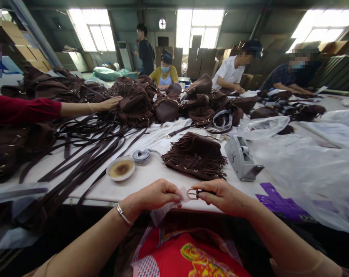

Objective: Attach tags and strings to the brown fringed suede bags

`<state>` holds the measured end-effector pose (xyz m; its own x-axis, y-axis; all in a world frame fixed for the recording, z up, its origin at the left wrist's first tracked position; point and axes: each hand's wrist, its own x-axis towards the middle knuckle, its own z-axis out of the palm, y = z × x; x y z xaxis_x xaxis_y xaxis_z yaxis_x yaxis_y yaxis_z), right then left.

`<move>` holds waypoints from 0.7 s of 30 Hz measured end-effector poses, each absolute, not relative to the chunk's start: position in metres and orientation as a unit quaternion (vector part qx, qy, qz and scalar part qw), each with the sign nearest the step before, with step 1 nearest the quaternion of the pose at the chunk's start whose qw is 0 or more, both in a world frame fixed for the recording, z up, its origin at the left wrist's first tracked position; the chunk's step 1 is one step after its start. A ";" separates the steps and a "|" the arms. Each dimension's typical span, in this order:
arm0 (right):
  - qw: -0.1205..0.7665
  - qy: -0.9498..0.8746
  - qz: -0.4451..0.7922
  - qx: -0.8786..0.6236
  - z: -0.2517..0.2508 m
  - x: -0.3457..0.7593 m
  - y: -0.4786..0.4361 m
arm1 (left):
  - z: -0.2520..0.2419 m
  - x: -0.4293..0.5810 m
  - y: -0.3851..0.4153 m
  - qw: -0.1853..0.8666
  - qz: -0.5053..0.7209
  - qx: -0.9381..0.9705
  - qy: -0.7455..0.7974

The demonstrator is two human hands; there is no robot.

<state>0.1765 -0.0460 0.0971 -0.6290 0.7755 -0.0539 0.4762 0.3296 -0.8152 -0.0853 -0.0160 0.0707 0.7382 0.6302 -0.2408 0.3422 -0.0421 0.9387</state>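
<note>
Near the table's front edge, my left hand (164,194) pinches a thin, whitish translucent sheet (162,212), which hangs down below the fingers. Close beside it, my right hand (217,195) grips a dark strap with a gold-coloured buckle (192,194). The buckle points toward the left hand and the sheet's upper edge meets it; whether they are joined I cannot tell. Just beyond my hands lies a dark brown fringed bag (195,156) with metal eyelets. Most of the strap is hidden in the right palm.
A dish with a yellowish pad (121,169), a coiled grey tape (141,156) and a grey tape dispenser (244,159) stand around the bag. Long dark straps (102,146) spread at left. Brown bags (165,109) are heaped behind. A co-worker's arm (88,107) reaches in from the left. Plastic sheeting (304,169) covers the right.
</note>
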 end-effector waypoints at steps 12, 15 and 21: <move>0.159 -0.835 0.357 -0.388 0.103 0.163 -0.048 | 0.079 -0.079 -0.016 0.570 0.090 0.728 0.370; 0.138 -0.840 0.341 -0.399 0.099 0.160 -0.046 | 0.080 -0.073 -0.016 0.574 0.083 0.731 0.360; 0.119 -0.822 0.359 -0.425 0.089 0.166 -0.046 | 0.074 -0.071 -0.018 0.574 0.060 0.735 0.356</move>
